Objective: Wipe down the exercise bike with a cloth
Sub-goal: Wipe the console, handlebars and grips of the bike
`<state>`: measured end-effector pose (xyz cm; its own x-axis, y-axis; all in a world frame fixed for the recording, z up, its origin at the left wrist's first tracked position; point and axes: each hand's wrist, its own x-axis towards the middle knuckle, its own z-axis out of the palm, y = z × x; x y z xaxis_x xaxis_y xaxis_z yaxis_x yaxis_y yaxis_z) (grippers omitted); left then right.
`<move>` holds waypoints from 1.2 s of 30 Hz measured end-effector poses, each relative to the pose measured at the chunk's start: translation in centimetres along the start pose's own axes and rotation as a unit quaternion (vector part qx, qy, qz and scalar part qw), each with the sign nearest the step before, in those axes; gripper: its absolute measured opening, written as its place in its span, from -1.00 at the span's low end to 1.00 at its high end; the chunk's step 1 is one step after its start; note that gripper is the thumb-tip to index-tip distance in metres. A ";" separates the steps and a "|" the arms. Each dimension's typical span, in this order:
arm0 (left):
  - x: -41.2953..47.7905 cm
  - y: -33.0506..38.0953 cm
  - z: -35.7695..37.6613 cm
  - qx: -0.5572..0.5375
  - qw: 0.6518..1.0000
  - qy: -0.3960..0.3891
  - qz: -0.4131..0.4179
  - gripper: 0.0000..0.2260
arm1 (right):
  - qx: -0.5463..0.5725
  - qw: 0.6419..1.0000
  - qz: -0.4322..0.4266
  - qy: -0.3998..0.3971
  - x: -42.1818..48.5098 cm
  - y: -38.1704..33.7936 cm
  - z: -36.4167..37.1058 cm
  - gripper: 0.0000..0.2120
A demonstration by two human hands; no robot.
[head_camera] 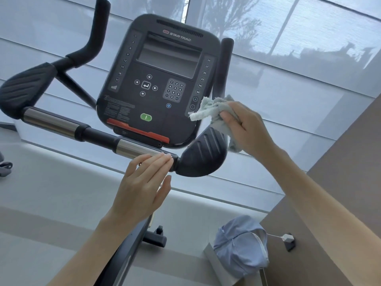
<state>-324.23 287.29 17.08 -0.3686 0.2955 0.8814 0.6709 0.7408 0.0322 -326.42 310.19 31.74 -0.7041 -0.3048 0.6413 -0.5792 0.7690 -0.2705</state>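
The bike (pixel 99 137) fills the middle of the view, with its big dark panel (pixel 160 89) facing the person. The panel has number keys and a green button (pixel 146 117) near the bottom. The right hand (pixel 247 129) is curled tight round a pale cloth (pixel 210 110), all bunched up. The cloth is at the lower right edge of the panel, just above the dark ribbed pad (pixel 202 155) on that side. Part of the cloth hangs down behind the pad. I cannot tell if the cloth is pressing on the panel. The left hand (pixel 142 186) is flat, with its fingers straight and close together. Its fingertips rest on the shiny bar (pixel 132 148) right beside the pad, and it holds nothing. Another pad (pixel 22 93) sits far off on the left end of the bar. Low on the right, a light blue cap (pixel 241 244) lies on a ledge. Grey blinds (pixel 309 69) cover the window behind the bike.
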 end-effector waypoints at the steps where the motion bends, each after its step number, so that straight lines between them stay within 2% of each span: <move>1: 0.3 -0.1 -0.1 0.001 1.000 0.000 0.000 -0.70 | -0.013 1.000 -0.003 -0.011 1.0 0.5 -0.1 -0.82; 7: 0.9 -0.1 -0.1 -0.004 1.000 -0.003 0.010 -0.69 | -0.094 0.977 0.019 -0.190 3.1 3.1 2.3 -0.80; 9: 0.9 -0.1 -0.2 -0.007 1.000 -0.002 0.014 -0.68 | -0.109 0.975 0.026 -0.194 3.2 3.5 3.0 -0.73; 14: 0.9 -0.3 -0.1 -0.010 1.000 0.002 0.019 -0.69 | -0.120 0.971 -0.001 -0.206 3.3 3.1 3.2 -0.80; 19: 1.0 -0.6 -0.1 -0.022 1.000 0.010 0.020 -0.73 | -0.135 0.954 -0.076 -0.257 2.1 1.1 4.2 -0.70; 23: 1.6 -0.8 -0.4 -0.027 0.999 0.008 0.025 -0.78 | -0.109 0.954 -0.110 -0.257 1.2 -0.2 4.4 -0.61; 27: 2.0 -1.2 -0.5 -0.037 0.999 0.008 0.038 -0.80 | -0.025 0.955 -0.120 -0.272 0.6 -0.2 3.9 -0.66; 32: 2.6 -1.2 -0.7 -0.058 0.998 0.002 0.030 -0.80 | 0.048 0.976 -0.121 -0.176 2.6 1.2 0.9 -0.76; 34: 3.0 -1.2 -0.8 -0.062 0.998 0.001 0.031 -0.83 | 0.038 0.981 -0.118 -0.152 3.9 2.7 -0.6 -0.75; 36: 3.4 -1.4 -0.7 -0.067 0.997 -0.001 0.035 -0.83 | 0.004 0.979 -0.120 -0.162 4.8 4.1 -1.2 -0.77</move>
<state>-325.92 286.83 20.33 -0.3182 0.3453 0.8829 0.7752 0.6309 0.0326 -331.67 312.56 34.53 -0.6397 -0.6396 0.4263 -0.7466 0.6489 -0.1467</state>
